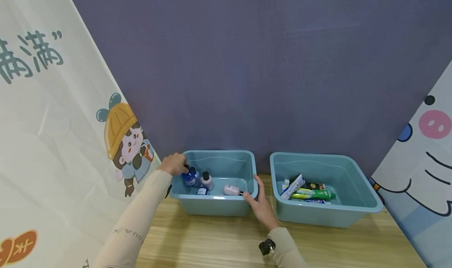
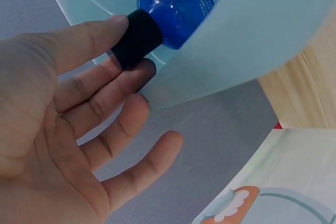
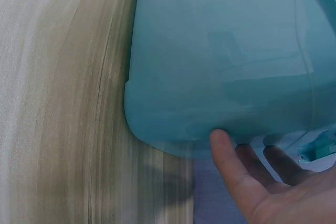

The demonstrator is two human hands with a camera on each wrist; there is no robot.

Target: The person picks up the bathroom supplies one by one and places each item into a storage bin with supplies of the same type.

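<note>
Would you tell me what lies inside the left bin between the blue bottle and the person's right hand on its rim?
In the head view, a pink bottle stands beside the blue bottle, then a pale bottle lies on its side near the right hand.

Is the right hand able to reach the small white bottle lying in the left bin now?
Probably yes. The right hand rests on the near right corner of the left bin, and the white bottle lies just inside, with nothing over it.

Two bare hands, long pale beige sleeves, faint lettering on left sleeve [image 1: 121, 230], small black device at right wrist [image 1: 267, 246]
</note>
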